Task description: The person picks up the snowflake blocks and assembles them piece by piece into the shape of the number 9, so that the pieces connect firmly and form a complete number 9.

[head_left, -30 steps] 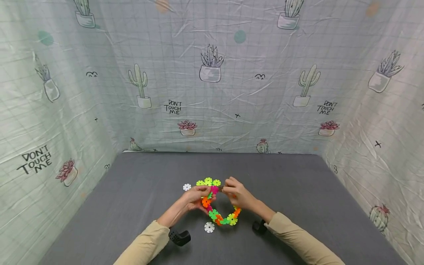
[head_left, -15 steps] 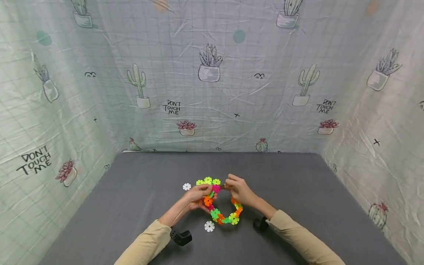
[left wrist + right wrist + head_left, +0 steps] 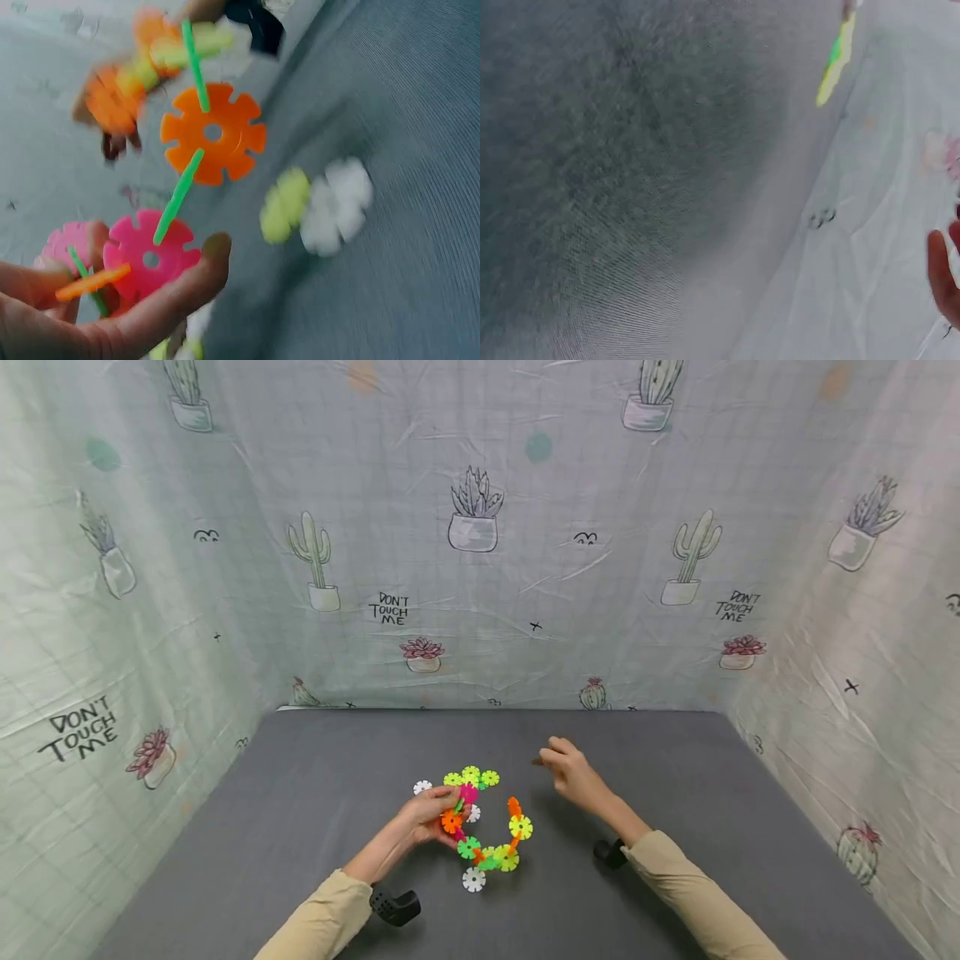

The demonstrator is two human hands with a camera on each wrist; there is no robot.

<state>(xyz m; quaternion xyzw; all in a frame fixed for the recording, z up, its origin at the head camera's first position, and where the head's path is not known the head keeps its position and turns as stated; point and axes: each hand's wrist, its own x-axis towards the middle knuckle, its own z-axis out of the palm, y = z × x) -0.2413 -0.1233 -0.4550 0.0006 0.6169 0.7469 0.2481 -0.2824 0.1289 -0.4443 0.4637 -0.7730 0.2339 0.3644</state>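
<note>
My left hand (image 3: 431,817) pinches a chain of linked plastic snowflake discs (image 3: 507,857) near one end. A pink disc (image 3: 148,259) lies between its thumb and fingers in the left wrist view. Orange, green and yellow discs hang from there in an open curve above the table, the other end rising on the right. To the right and farther back, my right hand (image 3: 573,774) is raised, apart from the chain. Its fingertips pinch a small brown piece (image 3: 537,762), seen nearly edge-on, its shape unclear. The right wrist view catches only part of the fingers (image 3: 941,274).
Several yellow discs (image 3: 471,773) with a bit of green lie just beyond the left hand. White discs lie left of them (image 3: 422,787), inside the curve (image 3: 473,813) and in front (image 3: 473,880). A cactus-print cloth (image 3: 480,610) encloses the grey table (image 3: 637,827).
My right hand has drawn back to the right and away from the pink end, taking the brown piece with it. The left hand and chain have shifted slightly left, exposing a white disc.
</note>
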